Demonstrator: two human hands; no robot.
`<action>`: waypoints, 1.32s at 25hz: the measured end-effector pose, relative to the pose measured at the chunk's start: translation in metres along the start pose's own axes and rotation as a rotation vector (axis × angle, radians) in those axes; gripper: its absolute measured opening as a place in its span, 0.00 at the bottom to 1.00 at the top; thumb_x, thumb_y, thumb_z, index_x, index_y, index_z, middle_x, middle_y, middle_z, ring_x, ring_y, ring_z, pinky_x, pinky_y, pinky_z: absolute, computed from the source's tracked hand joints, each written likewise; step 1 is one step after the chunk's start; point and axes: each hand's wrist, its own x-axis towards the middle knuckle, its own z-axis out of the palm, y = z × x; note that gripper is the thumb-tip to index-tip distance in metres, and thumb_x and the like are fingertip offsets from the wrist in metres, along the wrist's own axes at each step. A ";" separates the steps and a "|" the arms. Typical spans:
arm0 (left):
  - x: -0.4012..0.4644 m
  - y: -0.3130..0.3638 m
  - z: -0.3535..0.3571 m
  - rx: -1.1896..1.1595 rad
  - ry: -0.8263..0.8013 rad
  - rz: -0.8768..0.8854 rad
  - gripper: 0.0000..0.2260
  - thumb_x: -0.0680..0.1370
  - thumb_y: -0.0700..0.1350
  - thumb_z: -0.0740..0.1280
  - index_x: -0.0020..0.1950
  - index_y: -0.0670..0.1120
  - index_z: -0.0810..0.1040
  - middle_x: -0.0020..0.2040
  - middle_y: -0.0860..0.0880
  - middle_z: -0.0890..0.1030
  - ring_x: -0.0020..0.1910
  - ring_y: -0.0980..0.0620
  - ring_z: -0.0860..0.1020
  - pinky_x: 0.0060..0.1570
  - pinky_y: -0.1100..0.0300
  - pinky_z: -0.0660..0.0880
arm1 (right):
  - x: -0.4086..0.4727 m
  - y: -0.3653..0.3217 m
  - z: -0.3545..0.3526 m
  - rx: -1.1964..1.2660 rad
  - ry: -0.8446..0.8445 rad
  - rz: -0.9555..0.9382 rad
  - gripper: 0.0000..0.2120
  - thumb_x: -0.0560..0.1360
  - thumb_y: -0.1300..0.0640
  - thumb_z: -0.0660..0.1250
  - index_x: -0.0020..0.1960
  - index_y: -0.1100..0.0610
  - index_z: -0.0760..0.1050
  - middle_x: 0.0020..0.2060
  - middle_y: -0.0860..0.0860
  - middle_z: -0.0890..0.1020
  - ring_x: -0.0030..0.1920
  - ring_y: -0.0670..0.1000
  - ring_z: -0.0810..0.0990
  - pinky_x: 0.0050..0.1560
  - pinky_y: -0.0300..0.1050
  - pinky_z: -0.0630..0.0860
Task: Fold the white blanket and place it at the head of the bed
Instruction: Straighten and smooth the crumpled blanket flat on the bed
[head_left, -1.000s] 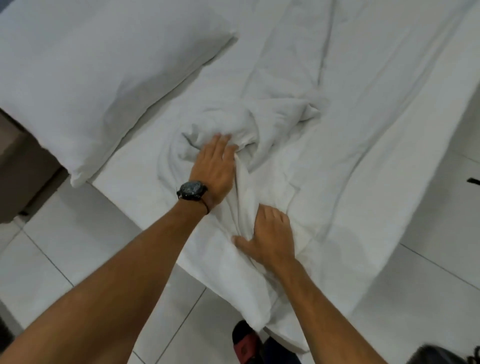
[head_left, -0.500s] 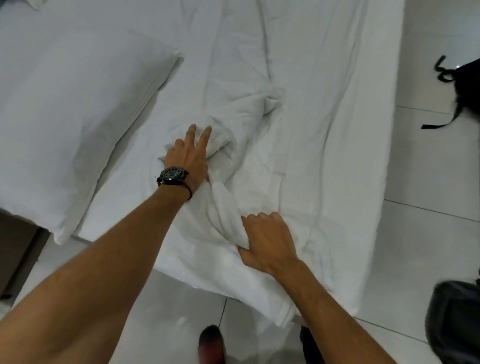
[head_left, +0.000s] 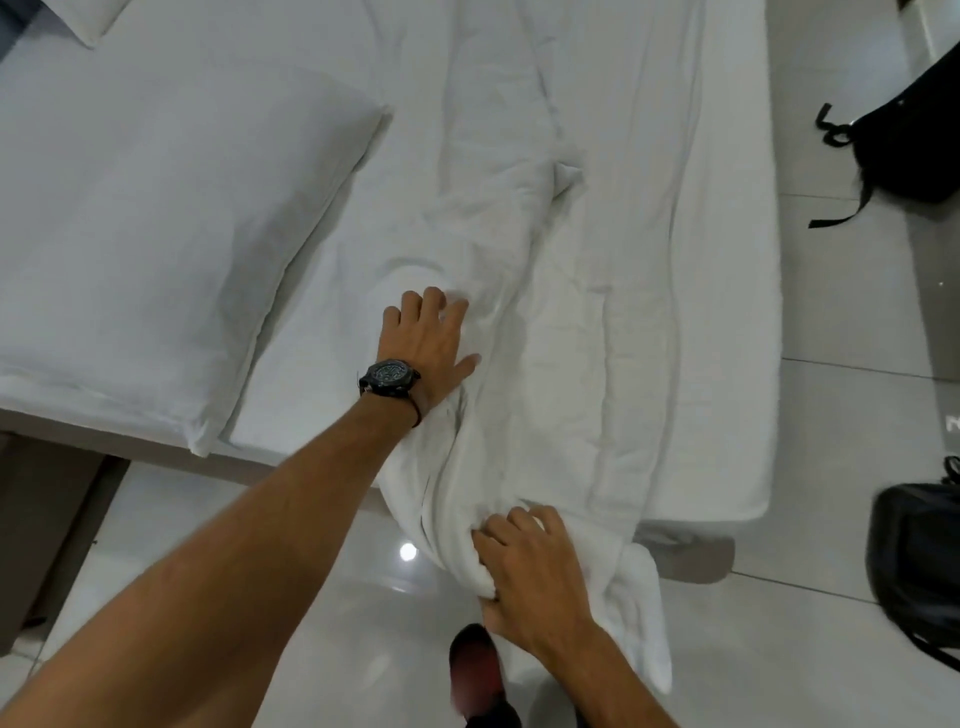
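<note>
The white blanket (head_left: 524, 291) lies rumpled in a long band across the white bed (head_left: 332, 244), its near end drooping over the bed's edge toward the floor. My left hand (head_left: 428, 345), with a black watch on the wrist, lies flat on the blanket's left side, fingers spread. My right hand (head_left: 535, 577) pinches a bunched fold of the blanket where it hangs off the bed edge.
A large white pillow (head_left: 150, 234) sits on the bed to the left. A black backpack (head_left: 904, 135) lies on the tiled floor at the right, another dark bag (head_left: 914, 556) lower right. My foot in a red-and-black slipper (head_left: 475, 670) is below the hands.
My right hand has pulled the gripped blanket end toward me, over the bed edge. My left hand still presses the blanket. The view has swung, showing more floor at the right.
</note>
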 end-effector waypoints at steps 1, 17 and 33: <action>-0.007 0.000 0.007 0.026 0.019 -0.016 0.37 0.73 0.67 0.69 0.77 0.51 0.66 0.72 0.43 0.70 0.64 0.39 0.71 0.57 0.45 0.71 | -0.006 -0.004 0.006 0.007 -0.003 0.013 0.27 0.50 0.53 0.79 0.50 0.48 0.83 0.42 0.42 0.83 0.43 0.50 0.80 0.55 0.50 0.77; -0.042 -0.025 0.033 -0.038 0.038 -0.120 0.56 0.68 0.59 0.79 0.84 0.60 0.44 0.82 0.41 0.58 0.79 0.33 0.60 0.65 0.26 0.67 | -0.071 -0.031 0.105 -0.098 -0.294 0.200 0.36 0.46 0.51 0.87 0.53 0.47 0.82 0.44 0.48 0.84 0.42 0.52 0.83 0.48 0.53 0.82; -0.230 -0.141 0.073 -0.060 -0.185 -0.114 0.22 0.67 0.48 0.78 0.61 0.54 0.80 0.51 0.47 0.83 0.46 0.40 0.79 0.39 0.46 0.78 | -0.013 -0.011 0.087 0.303 0.007 0.364 0.33 0.80 0.32 0.61 0.81 0.43 0.66 0.76 0.42 0.73 0.75 0.46 0.71 0.75 0.51 0.72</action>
